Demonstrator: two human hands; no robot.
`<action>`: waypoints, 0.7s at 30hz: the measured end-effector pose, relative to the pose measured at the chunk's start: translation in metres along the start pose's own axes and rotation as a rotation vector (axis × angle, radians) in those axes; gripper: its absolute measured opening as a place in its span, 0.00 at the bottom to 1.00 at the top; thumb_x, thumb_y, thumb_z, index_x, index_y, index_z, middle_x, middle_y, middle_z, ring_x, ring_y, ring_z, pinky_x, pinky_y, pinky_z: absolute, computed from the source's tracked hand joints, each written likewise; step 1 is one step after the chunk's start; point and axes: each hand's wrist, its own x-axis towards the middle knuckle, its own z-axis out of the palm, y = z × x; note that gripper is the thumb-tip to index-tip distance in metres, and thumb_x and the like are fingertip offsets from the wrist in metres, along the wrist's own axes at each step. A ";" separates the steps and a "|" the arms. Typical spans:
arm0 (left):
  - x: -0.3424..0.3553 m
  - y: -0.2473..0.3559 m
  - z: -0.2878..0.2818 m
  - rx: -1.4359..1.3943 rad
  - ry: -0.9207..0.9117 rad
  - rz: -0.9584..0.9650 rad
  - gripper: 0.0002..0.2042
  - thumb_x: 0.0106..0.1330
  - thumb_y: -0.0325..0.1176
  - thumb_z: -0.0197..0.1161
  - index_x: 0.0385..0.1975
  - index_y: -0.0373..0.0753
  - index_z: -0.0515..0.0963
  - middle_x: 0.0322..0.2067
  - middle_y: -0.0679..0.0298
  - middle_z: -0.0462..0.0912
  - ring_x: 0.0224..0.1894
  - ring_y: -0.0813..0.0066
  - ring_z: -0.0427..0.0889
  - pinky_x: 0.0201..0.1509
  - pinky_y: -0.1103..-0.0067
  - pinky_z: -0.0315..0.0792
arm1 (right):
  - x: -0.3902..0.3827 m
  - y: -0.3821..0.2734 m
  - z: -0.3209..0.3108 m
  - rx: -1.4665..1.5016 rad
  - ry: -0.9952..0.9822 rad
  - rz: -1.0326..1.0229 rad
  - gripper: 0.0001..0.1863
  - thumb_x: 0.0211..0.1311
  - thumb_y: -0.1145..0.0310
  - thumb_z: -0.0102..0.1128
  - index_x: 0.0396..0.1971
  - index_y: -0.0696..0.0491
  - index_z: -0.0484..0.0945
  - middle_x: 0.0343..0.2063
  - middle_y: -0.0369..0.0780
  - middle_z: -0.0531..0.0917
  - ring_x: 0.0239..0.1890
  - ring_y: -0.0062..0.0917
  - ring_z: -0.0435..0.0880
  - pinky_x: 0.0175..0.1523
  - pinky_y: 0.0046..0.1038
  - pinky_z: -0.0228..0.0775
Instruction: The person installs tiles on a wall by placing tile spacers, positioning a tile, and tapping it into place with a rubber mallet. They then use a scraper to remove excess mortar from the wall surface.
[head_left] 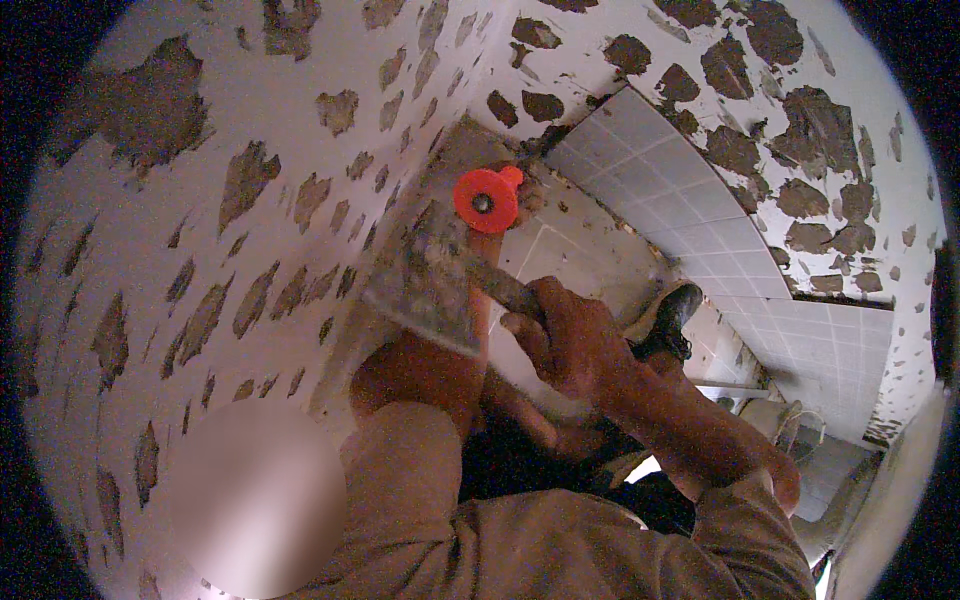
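Observation:
My right hand [565, 335] is wrapped around the handle of a trowel [425, 285], whose wide, flat blade is grey and smeared. The blade points left and lies across my view of the left forearm, near the left wall. Farther ahead, my left hand [532, 192] reaches into the corner, closed at a bright red disc [467, 205] that has a small tab and a dark centre. Much of that hand is hidden behind the disc. What kind of thing the disc is, I cannot tell.
White walls with dark mortar dabs stand left [250, 185] and right. Grey square tiles [650, 175] cover the right wall's lower part. A dark shoe [672, 318] rests on the floor [580, 265] near it. Farther right, a bucket-like container [775, 420] stands by the tiles.

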 end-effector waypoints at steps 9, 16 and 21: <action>0.016 -0.015 0.023 0.131 0.049 -0.025 0.20 0.66 0.46 0.57 0.44 0.33 0.75 0.38 0.54 0.80 0.40 0.58 0.78 0.43 0.68 0.72 | 0.009 0.042 0.020 -0.041 -0.013 0.216 0.21 0.70 0.53 0.48 0.39 0.61 0.68 0.22 0.55 0.79 0.28 0.57 0.79 0.34 0.52 0.70; 0.018 -0.053 0.039 0.517 0.286 -0.043 0.20 0.66 0.46 0.56 0.44 0.32 0.75 0.39 0.53 0.79 0.40 0.57 0.77 0.44 0.67 0.71 | -0.088 0.074 0.030 1.079 0.129 0.654 0.21 0.70 0.50 0.46 0.37 0.56 0.73 0.18 0.34 0.73 0.18 0.21 0.70 0.22 0.25 0.60; 0.026 -0.049 0.066 0.677 0.343 0.323 0.22 0.67 0.45 0.56 0.47 0.30 0.75 0.42 0.51 0.80 0.42 0.55 0.77 0.49 0.68 0.70 | -0.143 0.137 0.071 0.596 0.221 0.557 0.26 0.68 0.41 0.46 0.34 0.53 0.73 0.18 0.31 0.71 0.18 0.16 0.68 0.21 0.24 0.57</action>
